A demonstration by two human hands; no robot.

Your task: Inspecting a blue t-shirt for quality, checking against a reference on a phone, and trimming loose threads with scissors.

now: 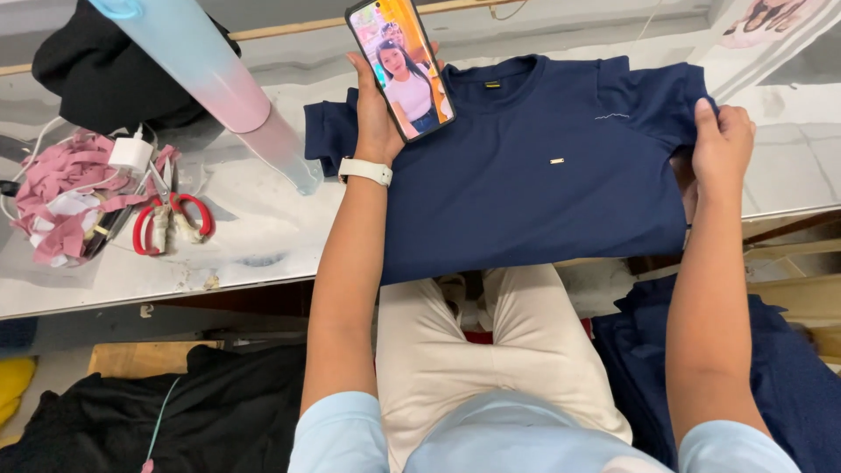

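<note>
Cream-trousered knees sit below the navy T-shirt spread on the table edge, the right hand pinching its sleeve while the left hand grips a phone, so the one-handed hold may let the shirt slide off.

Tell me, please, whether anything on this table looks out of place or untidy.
The left hand holds a phone over the navy T-shirt, whose right sleeve the right hand grips. Pink fabric scraps lie heaped beside red-handled scissors.
</note>
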